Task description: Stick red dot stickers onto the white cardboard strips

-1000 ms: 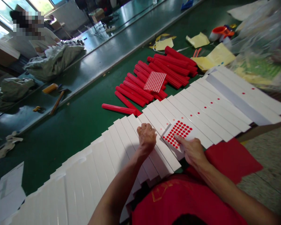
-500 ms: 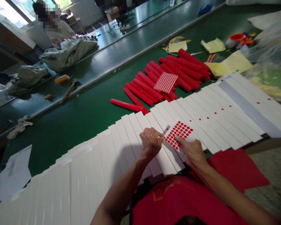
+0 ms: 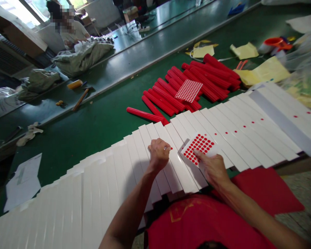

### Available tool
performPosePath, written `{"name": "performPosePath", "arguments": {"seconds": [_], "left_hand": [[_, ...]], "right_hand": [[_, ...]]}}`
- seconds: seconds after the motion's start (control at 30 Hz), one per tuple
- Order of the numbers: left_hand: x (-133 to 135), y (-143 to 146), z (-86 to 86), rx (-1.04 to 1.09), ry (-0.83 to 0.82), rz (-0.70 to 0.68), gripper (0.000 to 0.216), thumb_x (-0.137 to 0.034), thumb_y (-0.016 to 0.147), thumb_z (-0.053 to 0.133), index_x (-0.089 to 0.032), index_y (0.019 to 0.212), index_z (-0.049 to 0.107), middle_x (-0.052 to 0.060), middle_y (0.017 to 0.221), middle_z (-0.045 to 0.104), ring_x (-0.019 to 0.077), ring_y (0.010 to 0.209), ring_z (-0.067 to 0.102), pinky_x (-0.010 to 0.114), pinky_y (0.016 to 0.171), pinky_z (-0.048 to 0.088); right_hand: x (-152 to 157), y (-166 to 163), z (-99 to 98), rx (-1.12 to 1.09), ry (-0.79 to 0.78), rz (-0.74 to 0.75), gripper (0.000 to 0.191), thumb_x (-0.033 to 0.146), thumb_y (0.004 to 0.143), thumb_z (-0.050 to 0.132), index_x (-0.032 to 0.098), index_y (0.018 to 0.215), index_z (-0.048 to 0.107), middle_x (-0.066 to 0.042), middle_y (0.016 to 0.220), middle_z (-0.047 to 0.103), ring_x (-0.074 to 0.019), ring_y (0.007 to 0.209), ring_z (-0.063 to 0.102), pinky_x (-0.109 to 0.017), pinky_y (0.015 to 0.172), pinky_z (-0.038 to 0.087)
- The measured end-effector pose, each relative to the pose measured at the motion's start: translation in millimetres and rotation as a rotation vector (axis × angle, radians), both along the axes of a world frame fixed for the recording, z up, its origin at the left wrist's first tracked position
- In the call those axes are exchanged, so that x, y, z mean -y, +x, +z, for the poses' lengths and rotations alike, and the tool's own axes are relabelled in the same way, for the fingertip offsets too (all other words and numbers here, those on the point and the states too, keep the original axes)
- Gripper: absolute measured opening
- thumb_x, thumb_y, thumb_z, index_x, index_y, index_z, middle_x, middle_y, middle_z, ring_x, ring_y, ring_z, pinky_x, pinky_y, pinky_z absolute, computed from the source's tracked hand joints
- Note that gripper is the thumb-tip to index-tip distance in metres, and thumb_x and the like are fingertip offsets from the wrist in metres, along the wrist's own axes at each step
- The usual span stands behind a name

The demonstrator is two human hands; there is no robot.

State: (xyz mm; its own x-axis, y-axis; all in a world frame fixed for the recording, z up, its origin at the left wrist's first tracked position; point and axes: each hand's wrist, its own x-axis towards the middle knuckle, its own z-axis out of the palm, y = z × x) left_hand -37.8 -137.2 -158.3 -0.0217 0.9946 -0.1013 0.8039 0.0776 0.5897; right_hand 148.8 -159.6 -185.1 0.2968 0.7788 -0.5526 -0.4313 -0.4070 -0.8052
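Observation:
My right hand (image 3: 214, 170) grips a white sheet of red dot stickers (image 3: 206, 142), thumb on top. Above the row of long white boxes (image 3: 129, 157), my left hand (image 3: 159, 153) is closed in a pinch. A single red dot sticker (image 3: 171, 148) shows at its fingertips, close over one box; I cannot tell whether it touches the surface. Boxes on the right side of the row bear one red dot each, such as this dot (image 3: 226, 132). The sheet covers part of the boxes beneath it.
Red ribbed tubes (image 3: 158, 100) are piled behind the boxes, with a second sticker sheet (image 3: 189, 90) on them. Yellow paper (image 3: 265, 71) and an orange tape dispenser (image 3: 273, 42) lie at the right. A hammer (image 3: 81, 99) rests far left. Another person (image 3: 75, 33) sits across the table.
My left hand has moved left, away from the sticker sheet, with a red dot sticker at its fingertips. The right hand still holds the sheet. The view has shifted slightly.

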Motion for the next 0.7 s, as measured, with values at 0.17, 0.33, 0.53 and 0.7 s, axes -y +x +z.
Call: {"name": "performPosePath", "arguments": {"seconds": [0.17,0.33,0.53,0.7], "left_hand": [[3.0,-3.5,-14.9,-0.084,0.009,-0.014,0.012,-0.018,0.083,0.057,-0.019,0.073,0.064,0.004,0.093,0.061,0.0222,0.099,0.047,0.035,0.075,0.027],[6.5,3.3,-27.2,-0.139,0.087,0.035,0.013,-0.019,0.084,0.057,-0.019,0.074,0.064,0.005,0.093,0.062,0.0225,0.097,0.047,0.035,0.074,0.027],[9.6,10.2,-32.0,-0.271,0.157,0.055,0.014,-0.022,0.087,0.056,-0.018,0.076,0.064,0.007,0.094,0.063,0.0236,0.097,0.048,0.037,0.074,0.028],[14.3,11.3,-23.0,-0.292,0.213,0.137,0.013,-0.029,0.082,0.066,-0.022,0.091,0.069,0.006,0.098,0.063,0.0241,0.099,0.049,0.039,0.079,0.029]], "right_hand": [[1.0,-1.6,-0.9,0.003,0.012,0.021,0.032,0.022,0.048,0.089,0.011,0.067,0.067,-0.005,0.065,0.071,-0.0206,0.054,0.066,-0.032,0.054,0.056],[3.3,-3.0,2.5,0.022,0.014,0.044,0.031,0.024,0.049,0.089,0.012,0.067,0.066,-0.005,0.065,0.071,-0.0206,0.054,0.066,-0.032,0.054,0.056],[5.8,-4.4,3.1,0.003,-0.012,0.067,0.031,0.025,0.049,0.089,0.011,0.065,0.066,-0.005,0.060,0.069,-0.0205,0.052,0.065,-0.032,0.053,0.055],[6.7,-6.0,0.3,0.018,-0.012,0.099,0.032,0.030,0.052,0.089,0.011,0.065,0.066,-0.007,0.064,0.070,-0.0196,0.053,0.064,-0.032,0.054,0.055]]}}
